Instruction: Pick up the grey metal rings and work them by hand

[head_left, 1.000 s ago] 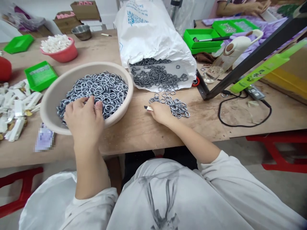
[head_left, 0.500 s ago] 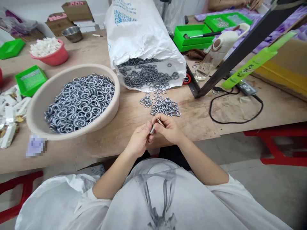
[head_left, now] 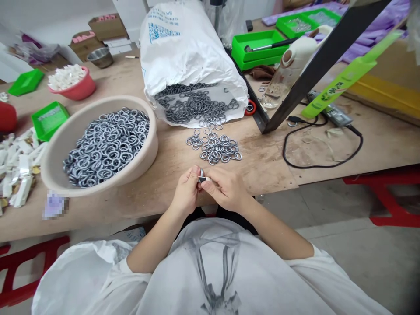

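Pinched in the fingers of my left hand [head_left: 186, 190] is a grey ring [head_left: 201, 172], partly covered by the fingertips. My right hand [head_left: 231, 189] is closed round a small flat blade [head_left: 202, 179], whose dark end meets the ring; the rest of it is hidden in the palm. Both hands nearly touch, just above the table's front edge. Beyond them a loose pile of grey rings [head_left: 219, 148] lies on the wooden table [head_left: 170, 168]. More rings spill from the mouth of a white sack [head_left: 183, 48]. A wide beige basin [head_left: 151, 146] on the left holds many rings.
Right of the sack, a dark metal bar [head_left: 295, 83] rises at a slant. Behind it are a bottle [head_left: 278, 83], a bright green packet [head_left: 341, 85] and a black cable [head_left: 285, 151]. Green trays [head_left: 243, 54] and a red bowl [head_left: 90, 83] stand further back.
My right hand has turned, so the tool that pointed up and away now lies flat against the ring. Both hands have come slightly lower and left, and the camera view has shifted.
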`<state>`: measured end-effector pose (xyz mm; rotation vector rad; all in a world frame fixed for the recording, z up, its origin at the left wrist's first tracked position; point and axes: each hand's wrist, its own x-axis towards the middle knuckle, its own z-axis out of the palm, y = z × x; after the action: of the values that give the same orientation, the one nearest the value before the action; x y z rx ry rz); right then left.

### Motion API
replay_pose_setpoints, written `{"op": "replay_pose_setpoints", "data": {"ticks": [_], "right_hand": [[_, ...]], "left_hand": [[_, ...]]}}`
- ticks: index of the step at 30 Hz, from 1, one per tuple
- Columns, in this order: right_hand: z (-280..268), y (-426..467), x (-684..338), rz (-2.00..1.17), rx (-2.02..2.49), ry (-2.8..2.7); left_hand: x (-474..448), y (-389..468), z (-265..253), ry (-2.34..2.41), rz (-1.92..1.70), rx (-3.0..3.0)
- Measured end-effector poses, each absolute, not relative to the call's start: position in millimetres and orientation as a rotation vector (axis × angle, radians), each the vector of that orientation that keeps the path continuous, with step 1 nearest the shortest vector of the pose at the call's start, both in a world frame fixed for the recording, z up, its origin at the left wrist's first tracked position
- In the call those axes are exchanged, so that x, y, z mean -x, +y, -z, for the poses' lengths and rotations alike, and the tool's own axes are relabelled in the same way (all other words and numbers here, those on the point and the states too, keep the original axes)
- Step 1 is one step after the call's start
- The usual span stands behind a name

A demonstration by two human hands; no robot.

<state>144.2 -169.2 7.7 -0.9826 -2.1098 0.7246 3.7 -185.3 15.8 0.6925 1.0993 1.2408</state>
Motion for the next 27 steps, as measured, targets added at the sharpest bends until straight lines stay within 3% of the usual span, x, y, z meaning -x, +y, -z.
{"op": "replay_pose_setpoints", "data": {"ticks": [7, 11, 17, 22, 25, 27], "right_hand": [[-8.5, -171.4, -139.1, -0.616, 1.007, -2.172], [-4.7, -168.2, -136.1, -0.711, 1.0, -2.172], [2.3, -116.3, -136.8, -0.698, 1.543, -1.978], [-4.8, -62.1, -110.9, -0.402, 1.642, -2.241], [-1.1, -36.4, -91.1, -0.308, 1.653, -2.391], [1.9, -25.3, -85.1, -0.296, 1.682, -2.428]], "left_hand": [[-0.9, -185.8, -14.7, 1.079, -1.233, -0.691], [3.2, -188.9, -11.0, 1.074, -1.243, -0.716], [30.6, -206.7, -18.8, 1.001, -1.148, -1.098], [104.6, -187.6, -58.9, 1.864, -1.446, -1.729], [145.9, -172.2, -74.7, 2.395, -1.243, -1.935], [157.1, -170.2, -76.3, 2.482, -1.143, -2.03]]}}
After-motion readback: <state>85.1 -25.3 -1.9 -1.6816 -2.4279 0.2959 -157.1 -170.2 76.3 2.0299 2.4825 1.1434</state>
